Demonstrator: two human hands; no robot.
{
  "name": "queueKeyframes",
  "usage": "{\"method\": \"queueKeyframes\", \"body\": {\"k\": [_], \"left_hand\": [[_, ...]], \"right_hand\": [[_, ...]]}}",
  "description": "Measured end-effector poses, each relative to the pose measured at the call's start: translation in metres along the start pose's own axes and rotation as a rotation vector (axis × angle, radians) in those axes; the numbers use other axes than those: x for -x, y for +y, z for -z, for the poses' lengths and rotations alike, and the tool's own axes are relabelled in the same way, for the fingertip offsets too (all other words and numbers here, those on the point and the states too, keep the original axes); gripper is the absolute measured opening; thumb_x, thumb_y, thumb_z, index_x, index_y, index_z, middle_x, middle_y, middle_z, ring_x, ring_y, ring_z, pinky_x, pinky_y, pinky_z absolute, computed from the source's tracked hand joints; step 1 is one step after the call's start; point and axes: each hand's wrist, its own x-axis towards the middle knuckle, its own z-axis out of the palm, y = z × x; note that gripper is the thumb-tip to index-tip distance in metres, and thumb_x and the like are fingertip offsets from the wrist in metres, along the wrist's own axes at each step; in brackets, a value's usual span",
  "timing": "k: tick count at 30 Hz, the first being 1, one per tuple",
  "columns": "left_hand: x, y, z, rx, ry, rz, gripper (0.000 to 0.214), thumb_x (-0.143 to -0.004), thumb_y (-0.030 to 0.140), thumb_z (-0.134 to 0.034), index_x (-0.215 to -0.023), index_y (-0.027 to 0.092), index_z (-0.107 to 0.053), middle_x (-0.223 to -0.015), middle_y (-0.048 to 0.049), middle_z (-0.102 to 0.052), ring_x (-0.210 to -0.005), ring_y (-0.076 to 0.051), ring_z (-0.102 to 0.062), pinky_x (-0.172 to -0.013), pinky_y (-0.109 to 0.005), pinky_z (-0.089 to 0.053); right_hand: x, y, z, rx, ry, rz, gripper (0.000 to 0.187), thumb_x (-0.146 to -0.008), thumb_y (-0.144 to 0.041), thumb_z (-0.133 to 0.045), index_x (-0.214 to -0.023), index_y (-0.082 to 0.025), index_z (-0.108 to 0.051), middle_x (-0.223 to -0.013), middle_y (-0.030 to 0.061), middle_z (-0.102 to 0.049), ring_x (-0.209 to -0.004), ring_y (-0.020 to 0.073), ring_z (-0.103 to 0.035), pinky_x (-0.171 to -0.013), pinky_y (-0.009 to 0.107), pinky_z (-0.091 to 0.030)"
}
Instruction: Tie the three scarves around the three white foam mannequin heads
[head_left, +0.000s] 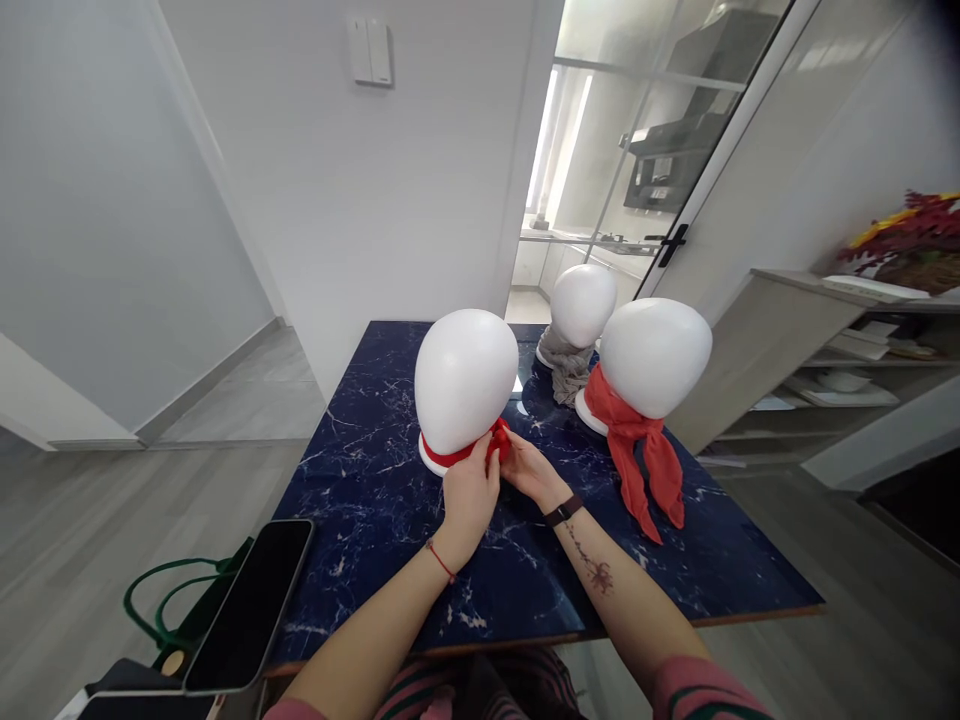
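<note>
A white foam mannequin head (pixel 465 380) stands on the dark blue marble table (pixel 375 500) just in front of me. A red scarf (pixel 499 440) is wound round its neck. My left hand (pixel 471 495) and my right hand (pixel 529 468) are both closed on the scarf's ends at the front of the neck, pinching the red cloth between the fingers. A second head (pixel 654 355) to the right wears a red scarf (pixel 641 450) tied with its ends hanging down. A third head (pixel 583 305) behind wears a grey scarf (pixel 566 365).
A black phone (pixel 251 605) rests propped at the table's near left corner, beside a green bag handle (pixel 161 600). Open shelves (pixel 840 370) with flowers (pixel 911 235) on top stand at the right. A glass door (pixel 660 150) opens to a kitchen behind.
</note>
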Motion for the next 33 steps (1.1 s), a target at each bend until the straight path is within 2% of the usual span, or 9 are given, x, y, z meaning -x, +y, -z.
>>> {"method": "queueKeyframes", "body": {"k": [3,5,7,9,12,17,24,29,33], "left_hand": [[-0.009,-0.002,-0.007,-0.107,-0.002,0.029,0.037,-0.066,0.017,-0.073,-0.103,0.019,-0.068,-0.052,-0.0004,-0.054,-0.056,-0.017,-0.055,-0.065,-0.022,-0.038],[-0.013,-0.004,-0.013,-0.296,-0.025,0.014,0.035,-0.072,0.018,-0.068,-0.107,0.018,-0.066,-0.055,-0.0024,-0.057,-0.061,-0.020,-0.060,-0.068,-0.024,-0.040],[-0.016,-0.005,-0.017,-0.588,-0.091,-0.070,0.025,-0.082,0.023,-0.055,-0.105,0.018,-0.064,-0.065,-0.0065,-0.063,-0.066,-0.021,-0.063,-0.068,-0.027,-0.042],[-0.018,-0.004,-0.018,-0.866,-0.160,-0.188,0.025,-0.089,0.025,-0.042,-0.099,0.018,-0.064,-0.074,-0.0085,-0.067,-0.067,-0.021,-0.064,-0.064,-0.027,-0.042],[-0.019,-0.006,-0.015,-1.061,-0.180,-0.317,0.029,-0.092,0.024,-0.036,-0.092,0.018,-0.064,-0.073,-0.0069,-0.068,-0.063,-0.018,-0.063,-0.056,-0.025,-0.039],[-0.018,-0.013,-0.011,-1.090,-0.137,-0.413,0.030,-0.094,0.026,-0.034,-0.090,0.019,-0.064,-0.070,-0.0045,-0.068,-0.061,-0.016,-0.062,-0.052,-0.024,-0.034],[-0.016,-0.017,-0.012,-1.061,-0.158,-0.402,0.032,-0.094,0.027,-0.032,-0.099,0.018,-0.062,-0.077,-0.0056,-0.069,-0.064,-0.015,-0.062,-0.054,-0.023,-0.035],[-0.015,-0.010,-0.013,-1.032,-0.195,-0.363,0.033,-0.095,0.027,-0.031,-0.109,0.020,-0.060,-0.084,-0.0061,-0.070,-0.070,-0.015,-0.064,-0.059,-0.022,-0.037],[-0.004,0.005,-0.001,-1.114,-0.187,-0.258,0.032,-0.093,0.034,-0.035,-0.106,0.018,-0.060,-0.077,-0.0073,-0.069,-0.065,-0.018,-0.064,-0.056,-0.024,-0.038]], "right_hand": [[0.001,0.001,0.000,0.048,-0.007,0.018,0.015,-0.088,-0.026,-0.046,-0.087,-0.022,-0.061,-0.079,-0.0013,-0.069,-0.069,0.0105,-0.063,-0.064,0.021,-0.050],[0.000,0.003,0.002,0.069,-0.033,0.033,0.013,-0.085,-0.028,-0.051,-0.089,-0.022,-0.061,-0.079,-0.0011,-0.069,-0.070,0.0122,-0.064,-0.064,0.022,-0.050],[-0.002,0.005,0.005,0.071,-0.045,0.067,0.012,-0.080,-0.030,-0.058,-0.088,-0.022,-0.062,-0.079,-0.0012,-0.069,-0.070,0.0130,-0.063,-0.064,0.023,-0.050],[-0.003,0.007,0.007,0.089,-0.009,0.153,0.015,-0.074,-0.029,-0.066,-0.087,-0.022,-0.062,-0.079,-0.0016,-0.068,-0.069,0.0125,-0.062,-0.064,0.023,-0.050],[-0.003,0.008,0.007,0.152,0.070,0.289,0.022,-0.067,-0.029,-0.072,-0.085,-0.022,-0.060,-0.081,-0.0020,-0.066,-0.067,0.0115,-0.059,-0.060,0.022,-0.049],[0.005,0.009,0.003,0.312,0.188,0.481,0.038,-0.064,-0.027,-0.074,-0.096,-0.027,-0.054,-0.089,-0.0028,-0.062,-0.079,0.0122,-0.059,-0.061,0.021,-0.048],[0.014,0.011,-0.001,0.246,0.056,0.423,0.048,-0.065,-0.023,-0.070,-0.108,-0.033,-0.052,-0.091,-0.0042,-0.060,-0.076,0.0117,-0.058,-0.065,0.023,-0.048],[0.012,0.012,0.001,0.429,0.024,0.412,0.022,-0.064,-0.028,-0.071,-0.086,-0.023,-0.066,-0.089,-0.0006,-0.064,-0.078,0.0145,-0.057,-0.072,0.026,-0.047],[0.010,0.011,0.001,0.428,0.087,0.423,0.023,-0.063,-0.035,-0.074,-0.080,-0.021,-0.067,-0.085,0.0003,-0.065,-0.075,0.0152,-0.056,-0.071,0.028,-0.047]]}}
